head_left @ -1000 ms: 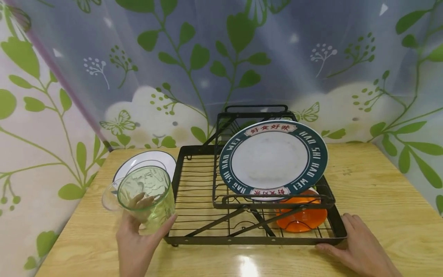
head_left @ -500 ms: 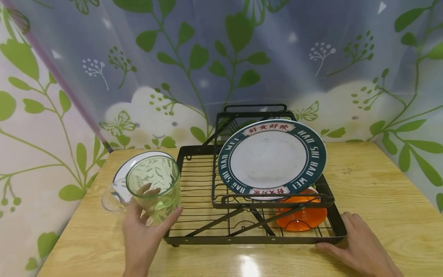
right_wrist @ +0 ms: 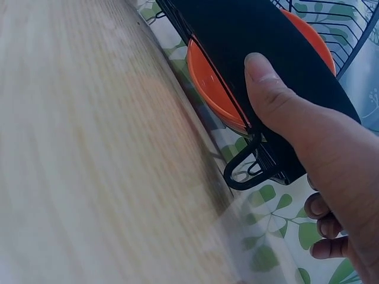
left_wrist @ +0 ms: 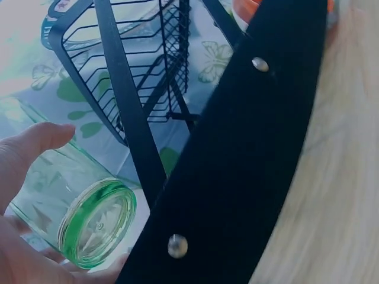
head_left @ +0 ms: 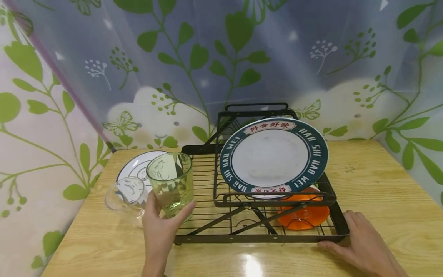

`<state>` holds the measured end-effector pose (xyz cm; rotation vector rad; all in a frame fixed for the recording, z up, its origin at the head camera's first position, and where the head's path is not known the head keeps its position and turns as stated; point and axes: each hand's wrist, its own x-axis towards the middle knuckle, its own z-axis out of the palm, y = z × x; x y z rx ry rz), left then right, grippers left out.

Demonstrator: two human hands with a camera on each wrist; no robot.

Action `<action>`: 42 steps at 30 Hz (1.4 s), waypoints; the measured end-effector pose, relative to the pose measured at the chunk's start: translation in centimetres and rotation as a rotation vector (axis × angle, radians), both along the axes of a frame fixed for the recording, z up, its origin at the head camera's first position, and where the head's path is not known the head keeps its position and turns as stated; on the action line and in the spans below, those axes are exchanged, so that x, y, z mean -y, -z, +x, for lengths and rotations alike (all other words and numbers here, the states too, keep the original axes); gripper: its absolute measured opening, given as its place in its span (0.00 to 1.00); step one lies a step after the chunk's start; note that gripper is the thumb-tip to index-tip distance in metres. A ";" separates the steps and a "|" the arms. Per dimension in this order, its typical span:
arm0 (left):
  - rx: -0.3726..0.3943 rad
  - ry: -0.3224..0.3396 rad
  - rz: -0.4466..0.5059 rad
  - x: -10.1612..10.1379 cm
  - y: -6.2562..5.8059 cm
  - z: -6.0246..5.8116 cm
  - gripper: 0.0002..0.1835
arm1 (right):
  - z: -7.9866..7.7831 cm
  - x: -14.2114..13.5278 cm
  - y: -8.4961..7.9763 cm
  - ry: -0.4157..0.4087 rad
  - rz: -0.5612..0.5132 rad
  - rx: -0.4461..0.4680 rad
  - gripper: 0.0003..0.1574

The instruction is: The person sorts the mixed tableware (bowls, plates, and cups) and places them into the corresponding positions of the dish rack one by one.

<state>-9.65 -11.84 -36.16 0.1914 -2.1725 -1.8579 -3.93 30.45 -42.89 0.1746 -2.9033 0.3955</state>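
Observation:
My left hand (head_left: 159,231) grips a green-tinted glass (head_left: 174,192), mouth up and slightly tilted, over the left part of a black two-tier dish rack (head_left: 252,239). In the left wrist view the thick base of the glass (left_wrist: 98,222) is close behind the rack's front bar (left_wrist: 219,160), with the thumb along its side. My right hand (head_left: 363,244) holds the rack's front right corner. In the right wrist view its thumb (right_wrist: 269,89) presses the front bar, and the other fingers are curled at the corner's far side.
A large white plate with a green lettered rim (head_left: 270,157) leans on the upper tier. Below it an orange bowl (head_left: 304,218) sits in the lower tier. Left of the rack, a clear glass or cup (head_left: 117,198) stands before a white plate (head_left: 133,161) on the wooden table (head_left: 90,238).
My left hand has carried the green glass rightward, from beside the rack to over its left part, and the glass stands more upright. The right hand keeps its hold on the corner.

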 end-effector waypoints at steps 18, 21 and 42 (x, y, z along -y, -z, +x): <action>0.156 0.040 -0.081 -0.7 -0.4 -1.2 0.49 | -0.1 -0.1 0.4 -0.016 -0.002 -0.047 0.52; 0.182 0.041 -0.126 -0.6 -0.3 -1.4 0.49 | -0.1 -0.1 0.5 -0.022 -0.002 -0.064 0.52; 0.256 0.046 -0.315 1.0 -1.5 -2.4 0.52 | 0.0 -0.2 0.4 0.016 0.074 -0.049 0.54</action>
